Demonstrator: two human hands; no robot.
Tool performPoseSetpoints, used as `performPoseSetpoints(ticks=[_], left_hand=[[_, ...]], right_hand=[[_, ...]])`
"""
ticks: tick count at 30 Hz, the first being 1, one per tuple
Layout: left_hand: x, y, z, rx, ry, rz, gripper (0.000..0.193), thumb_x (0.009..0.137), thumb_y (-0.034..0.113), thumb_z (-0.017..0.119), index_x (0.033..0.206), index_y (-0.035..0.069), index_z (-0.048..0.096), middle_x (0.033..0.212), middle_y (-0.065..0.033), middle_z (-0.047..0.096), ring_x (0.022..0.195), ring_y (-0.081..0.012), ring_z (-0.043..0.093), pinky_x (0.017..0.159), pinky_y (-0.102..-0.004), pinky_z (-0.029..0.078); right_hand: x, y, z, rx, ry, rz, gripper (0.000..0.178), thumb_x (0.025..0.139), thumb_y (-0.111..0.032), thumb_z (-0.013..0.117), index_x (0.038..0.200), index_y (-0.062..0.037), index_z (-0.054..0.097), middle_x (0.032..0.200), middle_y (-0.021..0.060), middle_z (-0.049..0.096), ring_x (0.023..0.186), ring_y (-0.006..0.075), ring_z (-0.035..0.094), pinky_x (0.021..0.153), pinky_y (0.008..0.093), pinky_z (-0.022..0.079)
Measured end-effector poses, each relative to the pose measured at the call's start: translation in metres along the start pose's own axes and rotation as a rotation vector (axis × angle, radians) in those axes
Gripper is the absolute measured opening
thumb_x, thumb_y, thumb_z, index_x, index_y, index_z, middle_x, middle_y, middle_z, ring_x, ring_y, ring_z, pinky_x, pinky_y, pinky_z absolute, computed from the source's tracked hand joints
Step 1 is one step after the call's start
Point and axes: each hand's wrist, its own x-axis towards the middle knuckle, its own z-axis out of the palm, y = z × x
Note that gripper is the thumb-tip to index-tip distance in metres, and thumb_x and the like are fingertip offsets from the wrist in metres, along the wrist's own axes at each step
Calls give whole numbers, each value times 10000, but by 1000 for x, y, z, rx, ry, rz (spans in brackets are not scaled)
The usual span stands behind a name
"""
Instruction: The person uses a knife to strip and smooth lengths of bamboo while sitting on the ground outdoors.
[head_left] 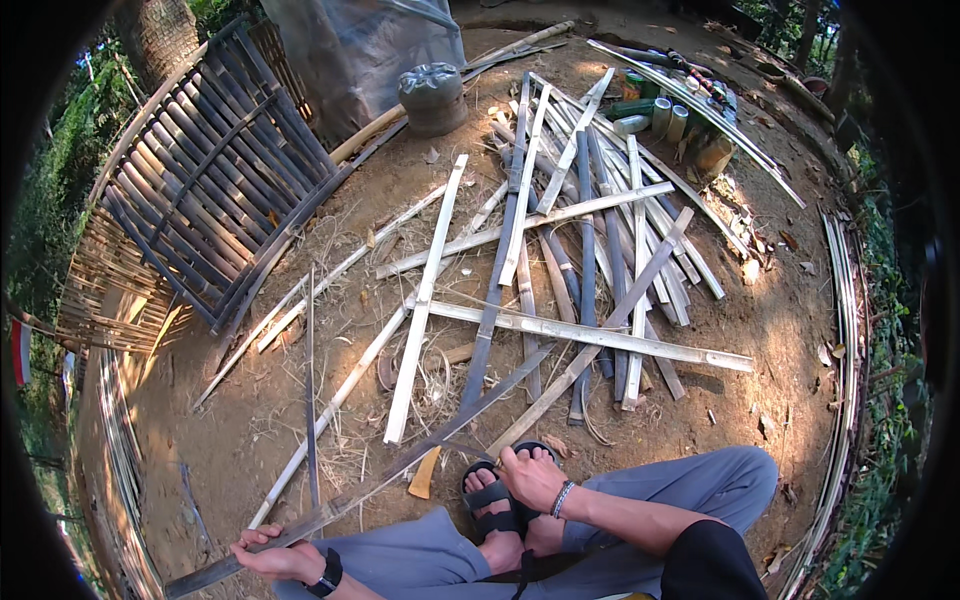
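Observation:
A long dark bamboo strip (400, 463) slants from the lower left up toward the pile. Near its lower end my left hand (275, 556) is closed around it. My right hand (532, 482) is closed in front of my sandalled feet (488, 505). A narrow dark, blade-like piece (465, 449) runs from its fingers toward the strip; I cannot tell what it is. Another bamboo strip (600, 340) ends just beside the right hand. An orange-brown wooden piece (425, 474) lies on the ground beneath the dark strip.
Split bamboo strips (583, 330) lie crisscrossed in a pile ahead. A bamboo rack (200, 165) leans at the far left. A large plastic bottle (432, 98) stands at the back, with cans (660, 116) at the far right. Long thin strips (845, 400) line the right edge.

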Motion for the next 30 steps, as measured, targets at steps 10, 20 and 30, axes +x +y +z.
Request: performPoseSetpoints(ticks=[10,20,30], left_hand=[[-5,4,-1,-36,-43,7,310,963,302,439,733,121,335,656,7,345,527,-121,351,503,-251,315],[-15,14,-5,-57,-88,53,281,970,307,426,761,127,373,629,4,334,513,-111,337,506,-256,304],[-4,5,-16,-64,-144,35,248,949,265,441,757,121,377,643,-9,354,533,-138,365,521,-275,338]], right_hand=[[26,-47,-27,230,-184,140,289,941,-281,509,993,-28,381,821,240,608,719,486,602,653,552,478],[35,26,-30,114,2,451,259,947,-221,476,996,20,393,678,266,625,623,443,626,565,540,496],[42,42,-15,155,-5,418,257,945,-221,471,991,16,382,682,275,623,648,456,626,561,525,514]])
